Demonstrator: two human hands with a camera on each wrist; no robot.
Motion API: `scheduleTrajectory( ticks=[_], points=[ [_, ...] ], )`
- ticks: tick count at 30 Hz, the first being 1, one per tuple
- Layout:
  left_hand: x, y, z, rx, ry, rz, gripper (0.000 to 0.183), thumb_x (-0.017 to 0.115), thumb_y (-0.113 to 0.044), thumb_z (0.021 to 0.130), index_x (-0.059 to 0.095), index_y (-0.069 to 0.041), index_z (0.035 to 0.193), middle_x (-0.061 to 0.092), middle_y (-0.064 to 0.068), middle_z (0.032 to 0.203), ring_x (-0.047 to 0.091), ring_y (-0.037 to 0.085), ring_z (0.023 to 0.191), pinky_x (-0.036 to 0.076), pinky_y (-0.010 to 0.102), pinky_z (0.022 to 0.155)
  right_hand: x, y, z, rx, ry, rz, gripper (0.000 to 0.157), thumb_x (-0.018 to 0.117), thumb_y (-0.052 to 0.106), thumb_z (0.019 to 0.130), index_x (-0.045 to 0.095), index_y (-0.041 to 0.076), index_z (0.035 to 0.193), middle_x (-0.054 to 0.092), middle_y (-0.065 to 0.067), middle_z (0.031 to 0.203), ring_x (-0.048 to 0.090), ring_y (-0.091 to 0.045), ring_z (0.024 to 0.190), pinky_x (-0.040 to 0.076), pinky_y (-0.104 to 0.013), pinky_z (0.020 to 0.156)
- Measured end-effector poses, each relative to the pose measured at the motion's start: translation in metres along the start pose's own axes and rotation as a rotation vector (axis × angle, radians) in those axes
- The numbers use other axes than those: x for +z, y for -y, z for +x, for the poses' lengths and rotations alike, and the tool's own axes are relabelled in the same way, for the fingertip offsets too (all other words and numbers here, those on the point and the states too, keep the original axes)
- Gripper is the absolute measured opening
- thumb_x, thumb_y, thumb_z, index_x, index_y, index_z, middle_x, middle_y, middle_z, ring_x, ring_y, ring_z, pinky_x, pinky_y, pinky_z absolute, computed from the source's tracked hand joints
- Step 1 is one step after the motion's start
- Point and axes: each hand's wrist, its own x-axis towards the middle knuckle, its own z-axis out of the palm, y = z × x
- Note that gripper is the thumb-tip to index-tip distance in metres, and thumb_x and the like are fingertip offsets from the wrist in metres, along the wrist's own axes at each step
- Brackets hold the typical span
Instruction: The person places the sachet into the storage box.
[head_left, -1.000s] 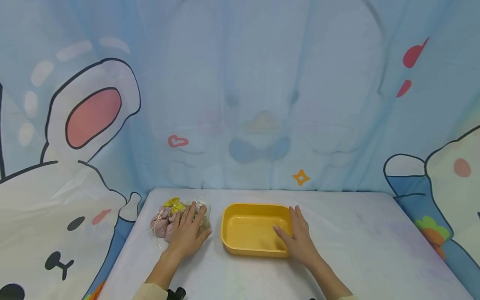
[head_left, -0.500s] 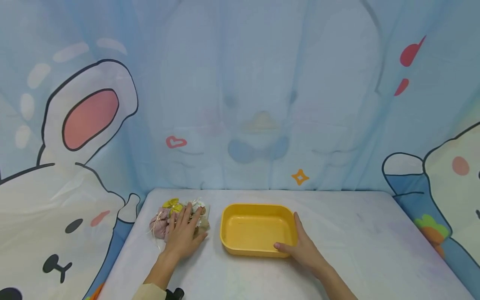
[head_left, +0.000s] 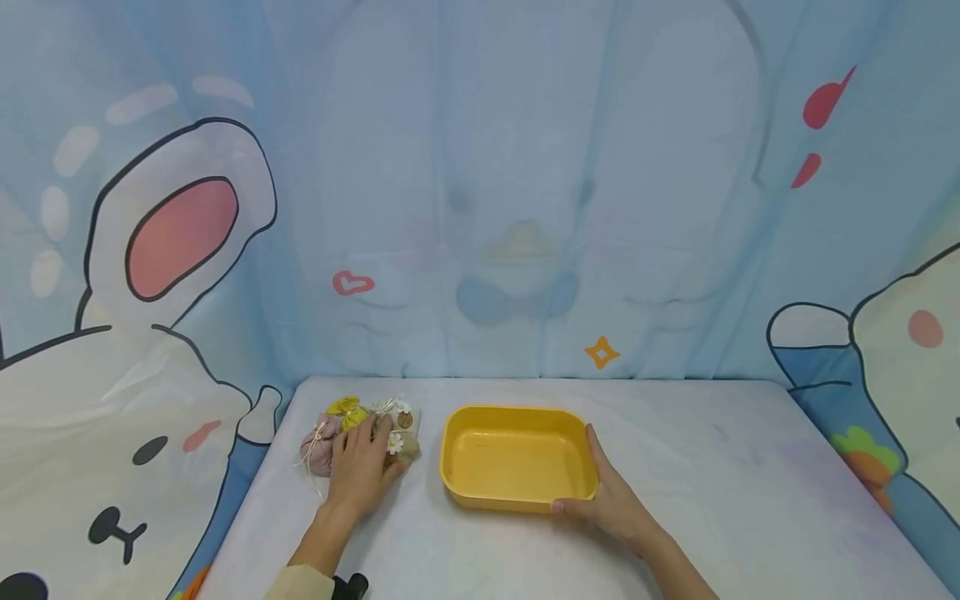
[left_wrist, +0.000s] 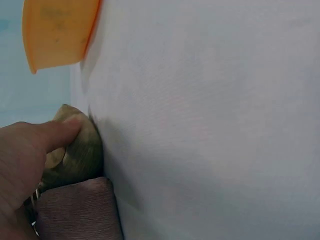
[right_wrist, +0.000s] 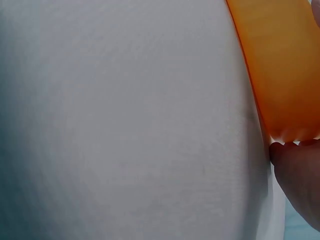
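Note:
My left hand (head_left: pixel 358 475) lies over several small drawstring pouches at the table's left, its fingers bent down among them. In the left wrist view its thumb presses on an olive-green pouch (left_wrist: pixel 85 155), beside a dusky pink one (left_wrist: pixel 77 210). The fingertips are hidden behind the hand and pouches. A mauve pouch (head_left: pixel 318 446) and a yellow one (head_left: pixel 347 411) show around the hand, with cords and small white flowers (head_left: pixel 395 443). My right hand (head_left: pixel 621 504) grips a yellow plastic box (head_left: pixel 517 505) at its near right corner, thumb on the front wall, fingers along the right side.
A white cloth (head_left: pixel 750 500) covers the table. Behind it hangs a light blue curtain (head_left: pixel 675 250) with cartoon animals. A black strap-like piece (head_left: pixel 349 587) sits at my left wrist.
My right hand has shifted from the box's right rim to gripping its near right corner. My left hand's fingers, straight before, have bent and drawn back, uncovering more of the pouches on the right.

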Motion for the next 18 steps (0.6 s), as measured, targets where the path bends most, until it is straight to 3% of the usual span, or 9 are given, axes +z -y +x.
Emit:
scheduleTrajectory(
  ticks=[4,9,18],
  points=[
    [-0.0014,-0.0002,0.0011,0.004,0.033,0.044,0.081,0.088,-0.042,0.082,0.056,-0.007,0.148,0.052,0.024,0.15,0.051,0.044,0.132,0.033,0.061,0.114,0.0008,0.0,-0.0009,-0.005,-0.004,0.016,0.144,0.094,0.043,0.073,-0.015,0.03,0.166,-0.002,-0.009,0.177,0.02,-0.037,0.159,0.02,-0.059,0.127],
    [-0.0023,0.0005,0.0012,0.007,0.097,0.056,0.081,0.091,-0.041,0.077,0.06,-0.009,0.145,0.05,0.022,0.153,0.049,0.04,0.138,0.03,0.061,0.117,0.0002,-0.0009,-0.0005,0.009,-0.007,0.019,0.144,0.094,0.043,0.073,-0.016,0.034,0.165,-0.004,-0.008,0.177,0.016,-0.038,0.16,0.017,-0.059,0.127],
    [-0.0058,0.0001,-0.0003,0.008,0.104,0.012,0.078,0.093,-0.036,0.077,0.062,-0.006,0.142,0.051,0.019,0.155,0.049,0.038,0.141,0.029,0.062,0.117,-0.0001,-0.0042,0.0013,-0.004,-0.013,0.008,0.142,0.094,0.044,0.073,-0.014,0.036,0.166,0.0,-0.009,0.177,0.017,-0.037,0.16,0.016,-0.061,0.127]
  ],
)
